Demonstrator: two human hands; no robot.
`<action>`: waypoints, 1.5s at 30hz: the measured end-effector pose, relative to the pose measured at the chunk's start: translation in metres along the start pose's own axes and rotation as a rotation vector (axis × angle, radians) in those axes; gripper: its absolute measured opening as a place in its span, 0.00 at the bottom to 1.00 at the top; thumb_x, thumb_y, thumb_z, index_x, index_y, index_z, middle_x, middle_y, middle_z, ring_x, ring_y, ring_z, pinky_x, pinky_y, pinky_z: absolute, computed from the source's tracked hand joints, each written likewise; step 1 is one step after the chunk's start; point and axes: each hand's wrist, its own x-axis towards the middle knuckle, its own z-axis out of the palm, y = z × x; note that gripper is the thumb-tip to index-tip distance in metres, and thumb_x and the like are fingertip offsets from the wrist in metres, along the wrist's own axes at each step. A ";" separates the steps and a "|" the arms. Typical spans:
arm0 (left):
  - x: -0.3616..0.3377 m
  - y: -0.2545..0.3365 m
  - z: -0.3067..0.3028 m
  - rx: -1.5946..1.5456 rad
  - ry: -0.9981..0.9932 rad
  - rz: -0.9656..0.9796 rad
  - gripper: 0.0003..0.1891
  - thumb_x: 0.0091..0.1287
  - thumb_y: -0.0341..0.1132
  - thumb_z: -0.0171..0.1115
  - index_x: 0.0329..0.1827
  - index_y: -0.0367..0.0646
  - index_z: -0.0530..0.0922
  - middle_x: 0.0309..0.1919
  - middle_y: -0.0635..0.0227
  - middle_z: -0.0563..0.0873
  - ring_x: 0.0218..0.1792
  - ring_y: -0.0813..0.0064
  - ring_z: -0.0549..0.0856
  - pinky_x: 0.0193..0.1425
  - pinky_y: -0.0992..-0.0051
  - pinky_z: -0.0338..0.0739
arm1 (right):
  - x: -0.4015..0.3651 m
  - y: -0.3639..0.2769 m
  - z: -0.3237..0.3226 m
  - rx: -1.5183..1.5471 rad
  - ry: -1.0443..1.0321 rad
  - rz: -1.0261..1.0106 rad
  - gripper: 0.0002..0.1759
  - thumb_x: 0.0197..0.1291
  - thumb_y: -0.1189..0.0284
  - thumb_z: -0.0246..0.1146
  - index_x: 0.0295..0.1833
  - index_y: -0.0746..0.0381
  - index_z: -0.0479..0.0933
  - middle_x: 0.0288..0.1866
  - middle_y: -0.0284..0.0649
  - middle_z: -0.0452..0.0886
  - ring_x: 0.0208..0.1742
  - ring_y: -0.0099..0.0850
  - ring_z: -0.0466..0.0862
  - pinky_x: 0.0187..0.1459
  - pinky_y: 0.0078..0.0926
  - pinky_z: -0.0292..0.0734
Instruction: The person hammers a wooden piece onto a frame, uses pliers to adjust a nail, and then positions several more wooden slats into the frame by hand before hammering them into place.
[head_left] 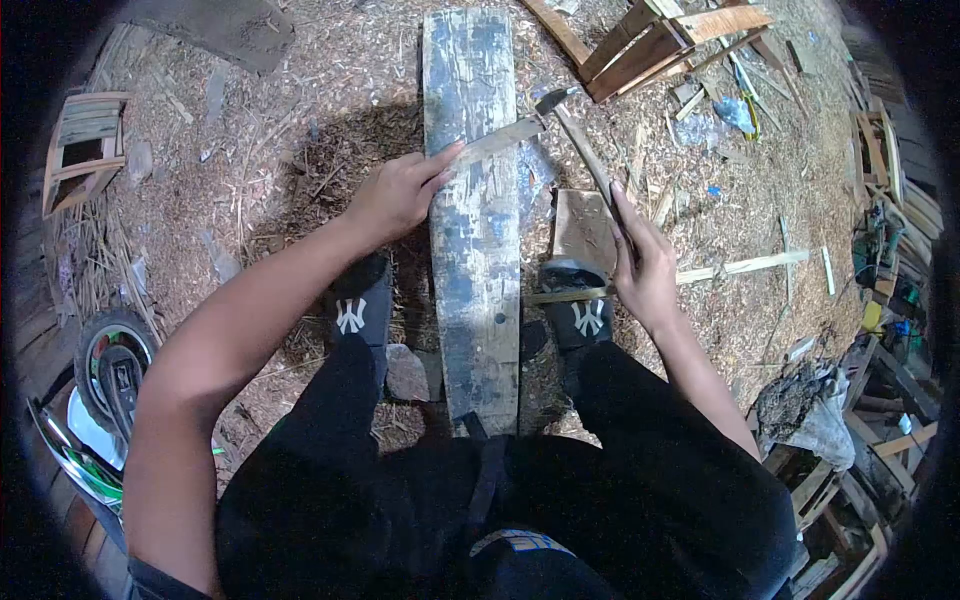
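A worn wooden plank [475, 250] with flaking paint runs lengthwise between my feet. My left hand [400, 195] is closed on the near end of a short wooden slat [500, 142], which lies slantwise over the plank and juts past its right edge. In my right hand [645, 260] is a hammer [585, 148], gripped by its wooden handle. The dark hammer head is right at the slat's far end.
Wood shavings cover the ground [350, 90]. A wooden frame [660, 50] stands at the upper right, another small frame [88, 150] at the left. A long thin stick [740, 267] lies beyond my right foot. Wood scraps [890, 410] are piled at the right, and a wheel [115, 360] is at the left.
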 end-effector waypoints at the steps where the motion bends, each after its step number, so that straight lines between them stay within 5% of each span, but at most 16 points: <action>1: 0.000 -0.001 0.001 0.044 -0.010 0.000 0.25 0.77 0.37 0.58 0.77 0.57 0.72 0.33 0.51 0.82 0.34 0.50 0.83 0.41 0.57 0.79 | -0.002 0.002 -0.002 -0.005 -0.004 0.001 0.35 0.66 0.85 0.60 0.77 0.52 0.71 0.47 0.58 0.85 0.45 0.52 0.88 0.50 0.41 0.83; 4: 0.001 -0.005 0.000 -0.014 -0.089 -0.026 0.25 0.79 0.39 0.55 0.79 0.61 0.68 0.34 0.53 0.82 0.38 0.48 0.84 0.46 0.52 0.80 | -0.007 0.004 -0.005 -0.017 -0.045 0.004 0.36 0.65 0.85 0.61 0.77 0.51 0.71 0.36 0.51 0.81 0.32 0.45 0.83 0.39 0.40 0.81; 29: 0.004 -0.006 0.002 -0.035 -0.076 0.005 0.25 0.78 0.34 0.55 0.78 0.53 0.69 0.38 0.47 0.85 0.39 0.45 0.86 0.45 0.54 0.80 | -0.006 0.007 -0.003 -0.185 -0.116 0.024 0.38 0.61 0.87 0.61 0.77 0.49 0.71 0.36 0.48 0.78 0.33 0.46 0.83 0.37 0.43 0.81; 35: 0.004 -0.006 0.001 -0.067 -0.066 0.012 0.25 0.78 0.33 0.55 0.77 0.51 0.70 0.39 0.46 0.85 0.39 0.44 0.85 0.45 0.55 0.80 | -0.004 0.000 -0.005 -0.009 -0.007 0.033 0.36 0.64 0.83 0.61 0.76 0.46 0.71 0.39 0.52 0.80 0.36 0.51 0.85 0.41 0.48 0.83; 41: 0.003 -0.006 0.003 -0.062 -0.051 0.013 0.25 0.77 0.32 0.57 0.77 0.49 0.71 0.37 0.46 0.84 0.38 0.45 0.85 0.45 0.55 0.79 | 0.000 -0.007 -0.014 -0.065 -0.055 0.084 0.38 0.63 0.84 0.63 0.77 0.44 0.70 0.36 0.48 0.80 0.33 0.46 0.85 0.37 0.46 0.83; 43: 0.003 -0.009 0.004 -0.015 -0.079 0.010 0.27 0.78 0.37 0.55 0.80 0.59 0.67 0.37 0.52 0.85 0.39 0.48 0.86 0.46 0.53 0.81 | 0.005 -0.014 -0.020 -0.096 -0.035 0.042 0.38 0.63 0.83 0.64 0.77 0.43 0.71 0.37 0.47 0.80 0.32 0.45 0.85 0.36 0.46 0.82; 45: 0.002 -0.007 0.003 -0.022 -0.063 0.010 0.26 0.77 0.35 0.57 0.78 0.55 0.69 0.36 0.51 0.84 0.38 0.48 0.85 0.45 0.54 0.80 | 0.008 -0.016 -0.022 -0.142 -0.045 0.019 0.39 0.63 0.83 0.64 0.77 0.41 0.70 0.37 0.45 0.79 0.33 0.44 0.86 0.36 0.45 0.83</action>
